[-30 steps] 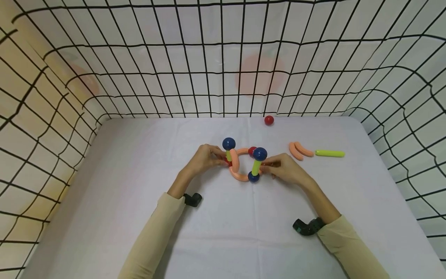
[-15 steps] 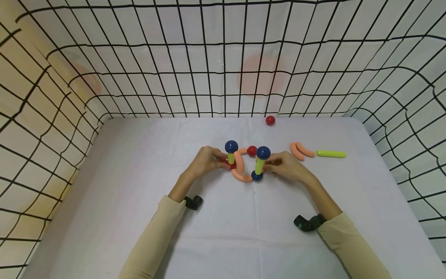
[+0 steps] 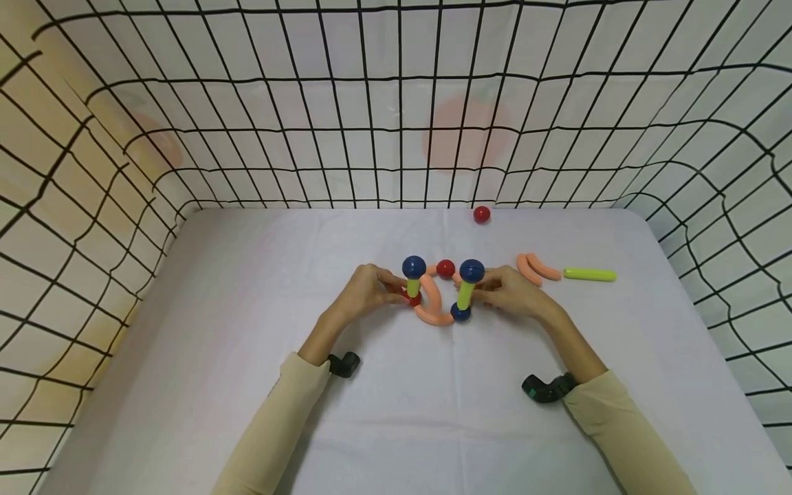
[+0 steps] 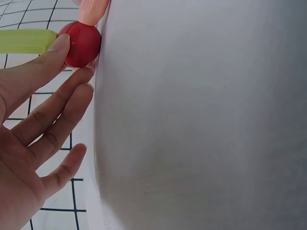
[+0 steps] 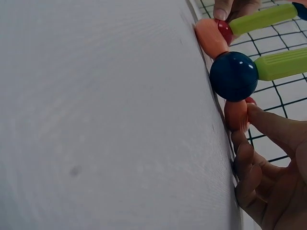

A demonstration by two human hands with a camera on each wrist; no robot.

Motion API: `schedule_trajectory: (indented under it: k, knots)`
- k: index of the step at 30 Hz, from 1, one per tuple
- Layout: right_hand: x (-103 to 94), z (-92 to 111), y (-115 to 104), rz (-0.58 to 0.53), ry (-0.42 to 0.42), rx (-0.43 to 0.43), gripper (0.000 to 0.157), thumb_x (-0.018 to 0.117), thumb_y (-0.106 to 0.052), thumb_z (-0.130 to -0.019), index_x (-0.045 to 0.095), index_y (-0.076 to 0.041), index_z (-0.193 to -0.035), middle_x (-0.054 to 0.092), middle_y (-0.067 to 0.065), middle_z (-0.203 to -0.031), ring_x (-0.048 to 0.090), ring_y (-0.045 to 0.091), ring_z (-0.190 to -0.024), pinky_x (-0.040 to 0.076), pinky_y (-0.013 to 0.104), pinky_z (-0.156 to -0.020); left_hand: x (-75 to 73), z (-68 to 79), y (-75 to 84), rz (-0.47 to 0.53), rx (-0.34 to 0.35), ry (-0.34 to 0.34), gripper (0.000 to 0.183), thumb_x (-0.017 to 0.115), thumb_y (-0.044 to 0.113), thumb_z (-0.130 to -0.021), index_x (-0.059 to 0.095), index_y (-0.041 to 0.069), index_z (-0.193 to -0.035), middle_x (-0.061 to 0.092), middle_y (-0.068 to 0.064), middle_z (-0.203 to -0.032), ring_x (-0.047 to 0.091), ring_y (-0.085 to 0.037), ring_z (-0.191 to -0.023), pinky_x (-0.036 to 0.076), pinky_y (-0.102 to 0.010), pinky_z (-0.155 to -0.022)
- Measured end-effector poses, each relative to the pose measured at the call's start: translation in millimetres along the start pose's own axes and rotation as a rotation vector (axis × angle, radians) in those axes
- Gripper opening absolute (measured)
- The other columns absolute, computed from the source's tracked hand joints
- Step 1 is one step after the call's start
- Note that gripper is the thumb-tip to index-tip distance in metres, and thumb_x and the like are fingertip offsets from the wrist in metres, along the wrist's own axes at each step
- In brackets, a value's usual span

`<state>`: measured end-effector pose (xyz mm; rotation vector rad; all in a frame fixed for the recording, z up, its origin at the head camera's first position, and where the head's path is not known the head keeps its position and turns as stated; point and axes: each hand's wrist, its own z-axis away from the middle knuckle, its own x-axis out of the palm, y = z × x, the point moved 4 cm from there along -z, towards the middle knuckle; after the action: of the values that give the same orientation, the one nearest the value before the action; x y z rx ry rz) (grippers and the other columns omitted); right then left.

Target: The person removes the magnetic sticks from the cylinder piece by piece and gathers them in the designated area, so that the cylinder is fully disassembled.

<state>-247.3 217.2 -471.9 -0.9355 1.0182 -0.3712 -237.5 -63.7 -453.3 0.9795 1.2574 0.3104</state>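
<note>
In the head view, curved orange rods and balls form a ring, with two green rods [image 3: 413,287] standing on it, each topped by a blue ball [image 3: 472,271]. My left hand [image 3: 366,292] is at the ring's left side, thumb and fingertips pinching a red ball [image 4: 85,45]. On the opposite side, my right hand [image 3: 510,294] pinches a curved orange rod [image 5: 235,115] just beside the lower blue ball [image 5: 234,76]. Another red ball [image 3: 445,269] joins the ring at the back. One more orange rod [image 3: 433,295] arcs down from the left post's top.
Two loose curved orange rods [image 3: 543,268] and a straight green rod [image 3: 590,275] lie to the right on the white cloth [image 3: 396,426]. A loose red ball [image 3: 482,214] sits near the back edge. Black wire mesh [image 3: 346,130] encloses the back and sides.
Both hands have turned the ring slightly counterclockwise: its left post came nearer and to the right, and its back red ball shows more fully. Both hands keep hold.
</note>
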Motion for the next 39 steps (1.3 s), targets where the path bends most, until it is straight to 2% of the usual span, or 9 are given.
schedule_trajectory:
  k: [6,11,14,17,22,25,28,33,39]
  knots:
    - [-1.6,0.8,-1.3,-0.008,-0.002,-0.004,0.021,0.068,-0.01,-0.1,0.075,-0.003,-0.118,0.068,0.013,-0.094,0.058,0.017,-0.074,0.043,0.022,-0.063,0.5,2.7,1.1,-0.006,0.025,-0.001,0.028,0.087,0.007,-0.082,0.081,0.001,-0.109,0.081,-0.011,-0.096,0.073,-0.019,-0.089,0.057,-0.024,-0.079]
    - [-2.8,2.1,-1.2,-0.002,0.006,-0.02,0.021,0.067,-0.013,-0.101,0.077,-0.004,-0.118,0.065,0.012,-0.099,0.058,0.017,-0.076,0.045,0.022,-0.063,-1.2,5.5,1.6,-0.01,0.039,-0.009,0.033,0.086,0.005,-0.083,0.079,0.001,-0.114,0.081,-0.011,-0.094,0.074,-0.02,-0.089,0.06,-0.032,-0.084]
    - [-8.0,7.3,-1.6,0.018,0.07,-0.023,0.023,0.066,-0.019,-0.103,0.076,-0.005,-0.118,0.064,0.012,-0.099,0.06,0.019,-0.079,0.049,0.024,-0.063,-5.9,7.8,2.2,-0.01,0.056,0.015,0.034,0.083,0.004,-0.086,0.077,0.001,-0.12,0.08,-0.011,-0.097,0.073,-0.022,-0.091,0.06,-0.039,-0.089]
    - [-15.2,16.4,-5.2,0.013,0.225,-0.045,0.03,0.064,-0.022,-0.105,0.072,-0.007,-0.129,0.069,0.014,-0.1,0.065,0.02,-0.08,0.057,0.024,-0.064,-15.5,10.7,4.4,-0.004,0.079,0.097,0.036,0.076,0.003,-0.092,0.072,0.002,-0.128,0.078,-0.014,-0.109,0.073,-0.026,-0.099,0.059,-0.045,-0.097]
    - [-25.4,41.1,-32.5,-0.074,0.633,-0.186,0.039,0.062,-0.016,-0.105,0.062,-0.012,-0.144,0.07,0.016,-0.111,0.067,0.004,-0.088,0.059,0.014,-0.071,-33.6,16.7,18.3,0.09,0.157,0.237,0.045,0.067,0.008,-0.101,0.06,0.008,-0.145,0.068,-0.014,-0.138,0.068,-0.027,-0.122,0.053,-0.051,-0.109]
    - [-26.6,58.6,-59.3,-0.051,0.856,-0.295,0.042,0.065,-0.009,-0.102,0.062,-0.014,-0.144,0.07,0.014,-0.112,0.063,-0.004,-0.094,0.055,0.007,-0.075,-38.7,20.8,33.4,0.133,0.244,0.251,0.051,0.066,0.011,-0.101,0.053,0.012,-0.151,0.06,-0.008,-0.149,0.06,-0.024,-0.135,0.047,-0.049,-0.117]
    - [-19.6,71.8,-87.2,0.015,0.969,-0.416,0.048,0.068,0.0,-0.097,0.063,-0.011,-0.143,0.072,0.014,-0.11,0.061,-0.005,-0.097,0.052,0.005,-0.08,-38.8,25.1,49.7,0.134,0.344,0.231,0.058,0.071,0.011,-0.098,0.052,0.012,-0.153,0.056,-0.005,-0.154,0.053,-0.022,-0.143,0.042,-0.045,-0.122]
    - [10.5,78.4,-118.9,0.066,0.919,-0.597,0.059,0.075,0.01,-0.086,0.062,-0.004,-0.142,0.072,0.015,-0.108,0.068,0.01,-0.095,0.054,0.008,-0.082,-33.4,30.1,69.5,0.092,0.482,0.202,0.06,0.078,0.007,-0.092,0.057,0.009,-0.149,0.057,-0.008,-0.152,0.052,-0.024,-0.144,0.045,-0.043,-0.119]
    - [50.8,73.1,-128.2,0.173,0.808,-0.603,0.062,0.08,0.007,-0.084,0.061,-0.001,-0.142,0.072,0.016,-0.111,0.073,0.022,-0.093,0.062,0.021,-0.069,-27.6,30.3,75.7,0.03,0.556,0.216,0.053,0.079,-0.001,-0.087,0.065,0.002,-0.138,0.064,-0.014,-0.144,0.058,-0.028,-0.137,0.051,-0.043,-0.114]
